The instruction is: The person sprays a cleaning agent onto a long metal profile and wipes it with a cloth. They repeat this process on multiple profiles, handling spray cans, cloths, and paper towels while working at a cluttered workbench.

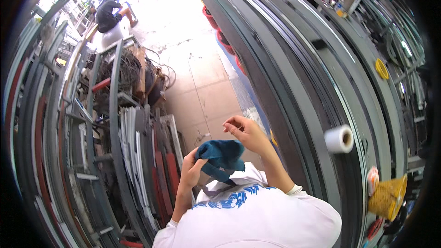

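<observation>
My left hand (189, 165) is closed on the near left edge of a dark teal cloth (220, 154), thumb on top. The cloth is bunched, with loose ends hanging down in front of my white shirt; whether it is a garment or a rag does not show. Above its right side and apart from it, my right hand (244, 132) is raised with the fingers curled and the thumb drawn in toward them. Anything in those fingertips is too small to make out.
To my right, a long bench carries grey and dark metal profiles (285, 82), a roll of clear film (339, 139), yellow tape (381, 69) and a yellow basket (388, 197). Racks of profiles (115, 110) line the left. Beyond the tiled aisle (197, 78), a person (110, 14) sits.
</observation>
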A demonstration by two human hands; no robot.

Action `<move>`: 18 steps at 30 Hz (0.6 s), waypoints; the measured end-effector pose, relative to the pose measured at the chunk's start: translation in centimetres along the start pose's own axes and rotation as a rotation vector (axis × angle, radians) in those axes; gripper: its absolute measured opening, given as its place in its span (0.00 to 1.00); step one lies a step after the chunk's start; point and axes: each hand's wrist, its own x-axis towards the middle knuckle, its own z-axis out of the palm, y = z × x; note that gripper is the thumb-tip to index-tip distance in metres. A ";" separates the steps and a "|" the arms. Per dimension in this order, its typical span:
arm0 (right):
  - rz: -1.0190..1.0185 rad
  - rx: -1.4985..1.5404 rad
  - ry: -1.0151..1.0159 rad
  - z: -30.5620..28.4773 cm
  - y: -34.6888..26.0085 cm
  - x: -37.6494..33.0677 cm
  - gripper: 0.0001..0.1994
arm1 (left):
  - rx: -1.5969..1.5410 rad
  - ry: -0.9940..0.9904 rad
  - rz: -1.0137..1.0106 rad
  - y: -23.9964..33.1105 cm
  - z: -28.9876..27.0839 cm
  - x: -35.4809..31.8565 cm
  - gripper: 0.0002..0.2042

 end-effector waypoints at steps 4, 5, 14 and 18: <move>-0.026 -0.109 0.155 -1.8 3.0 18.7 0.18 | -0.263 0.299 -0.099 3.3 -6.2 10.2 0.19; 0.008 -0.105 0.193 -2.0 3.8 23.9 0.19 | -0.423 0.277 -0.089 3.7 -7.7 12.4 0.21; -0.240 0.045 0.577 -8.9 -1.0 68.8 0.24 | -1.246 -0.003 0.179 2.5 -19.8 39.0 0.23; -0.258 -0.139 0.725 -15.2 -5.9 81.7 0.30 | -1.130 -0.214 -0.024 4.8 -21.6 54.0 0.24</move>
